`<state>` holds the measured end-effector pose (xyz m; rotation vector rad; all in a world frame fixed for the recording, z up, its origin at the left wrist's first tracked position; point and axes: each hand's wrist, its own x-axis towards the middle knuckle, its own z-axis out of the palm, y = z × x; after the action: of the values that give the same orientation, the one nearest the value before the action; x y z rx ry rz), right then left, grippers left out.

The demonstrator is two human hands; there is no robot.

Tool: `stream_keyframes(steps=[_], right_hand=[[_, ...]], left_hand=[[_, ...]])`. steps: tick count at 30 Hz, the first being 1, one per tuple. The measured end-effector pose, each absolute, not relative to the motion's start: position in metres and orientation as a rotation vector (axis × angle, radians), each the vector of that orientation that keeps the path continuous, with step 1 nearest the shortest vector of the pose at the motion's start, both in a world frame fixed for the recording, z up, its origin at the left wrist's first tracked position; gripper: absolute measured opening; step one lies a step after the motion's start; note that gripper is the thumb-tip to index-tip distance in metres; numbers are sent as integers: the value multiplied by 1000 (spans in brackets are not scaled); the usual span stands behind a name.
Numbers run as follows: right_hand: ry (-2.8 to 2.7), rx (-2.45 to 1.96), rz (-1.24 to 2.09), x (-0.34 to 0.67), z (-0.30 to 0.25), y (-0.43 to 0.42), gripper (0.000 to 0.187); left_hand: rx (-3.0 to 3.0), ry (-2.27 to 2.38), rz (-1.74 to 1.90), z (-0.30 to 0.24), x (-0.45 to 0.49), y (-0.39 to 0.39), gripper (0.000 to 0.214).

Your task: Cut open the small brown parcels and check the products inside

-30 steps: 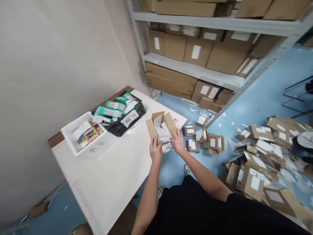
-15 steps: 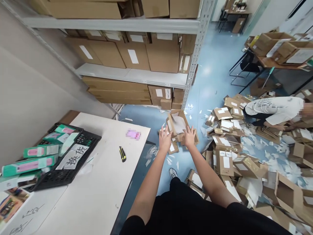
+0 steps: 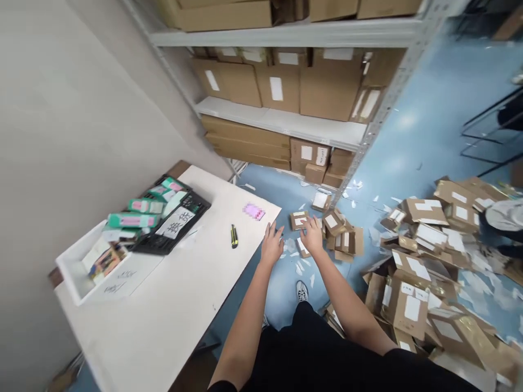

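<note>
You hold nothing: left hand (image 3: pixel 272 245) by the table's (image 3: pixel 192 288) edge, right hand (image 3: pixel 312 236) beyond it above boxes (image 3: pixel 296 221) on the floor, fingers loosely spread. The cutter (image 3: pixel 234 237) lies on the table, probably for easy reach.

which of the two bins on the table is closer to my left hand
The black bin, with green boxes and a white sign. The white bin lies farther from your left hand.
</note>
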<state>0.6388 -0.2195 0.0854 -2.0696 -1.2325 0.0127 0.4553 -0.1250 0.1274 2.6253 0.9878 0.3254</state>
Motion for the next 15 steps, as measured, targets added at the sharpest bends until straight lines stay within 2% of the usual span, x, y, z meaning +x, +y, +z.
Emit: stream_keyframes(steps=[5, 8, 12, 15], right_hand=[[-1472, -1915, 64, 569, 119, -169, 48], [-1643, -1781, 94, 510, 138, -149, 55], [-1821, -1577, 105, 420, 160, -135, 59], [-1910, -1435, 121, 340, 173, -131, 57]], left_hand=[[2558, 1249, 390, 149, 376, -124, 59], [2494, 1402, 565, 182, 320, -127, 55], [2277, 1628, 1161, 271, 227, -170, 48], [2194, 1694, 1602, 355, 148, -259, 44]])
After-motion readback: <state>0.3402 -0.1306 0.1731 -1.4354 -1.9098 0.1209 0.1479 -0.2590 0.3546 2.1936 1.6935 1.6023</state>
